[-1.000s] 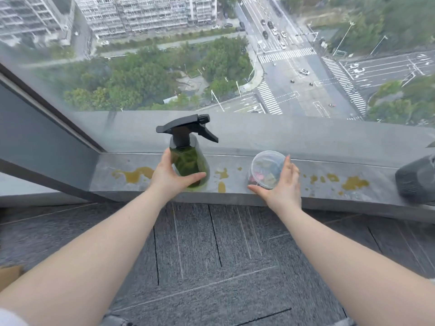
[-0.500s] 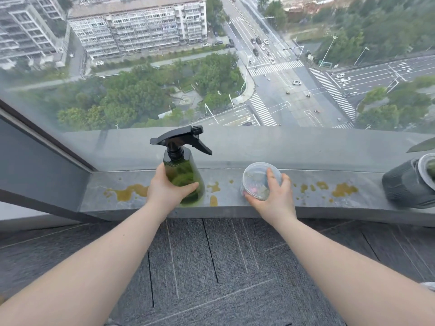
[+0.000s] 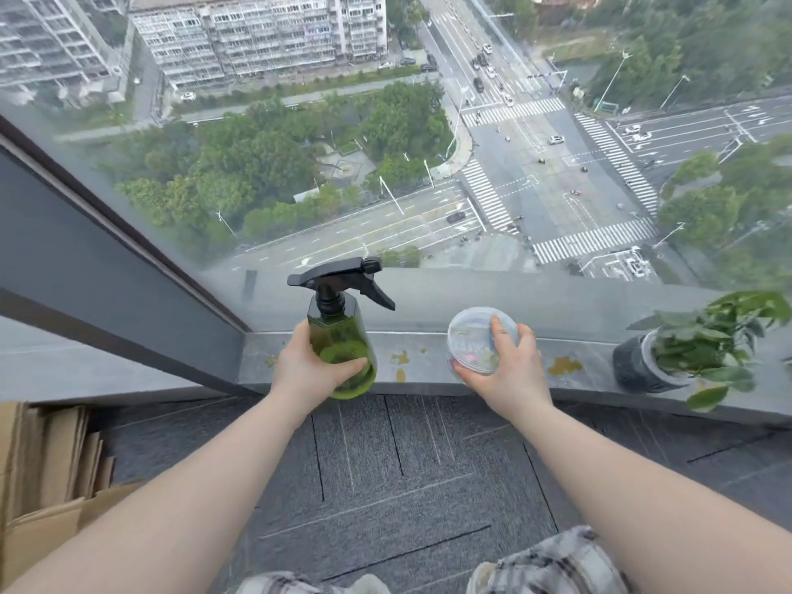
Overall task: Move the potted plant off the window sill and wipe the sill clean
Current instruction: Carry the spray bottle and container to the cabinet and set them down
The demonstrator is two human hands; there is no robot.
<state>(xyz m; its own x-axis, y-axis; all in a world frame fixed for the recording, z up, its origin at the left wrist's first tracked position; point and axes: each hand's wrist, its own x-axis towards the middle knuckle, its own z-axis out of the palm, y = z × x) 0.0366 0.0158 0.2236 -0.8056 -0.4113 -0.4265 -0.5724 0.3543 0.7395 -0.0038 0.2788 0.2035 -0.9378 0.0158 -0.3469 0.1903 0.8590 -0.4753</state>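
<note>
A green spray bottle (image 3: 340,351) with a black trigger head (image 3: 338,276) stands upright near the middle; just right of it is a round clear plastic container (image 3: 475,340) with small coloured items inside, too blurred to tell what. Dark grey carpet tiles (image 3: 385,473) cover the near floor. Flattened cardboard (image 3: 47,473) is stacked at the near left. Beyond the window glass (image 3: 300,173) — far below — lie apartment blocks (image 3: 257,32), trees (image 3: 240,173) and a road junction with striped crossings (image 3: 591,240).
</note>
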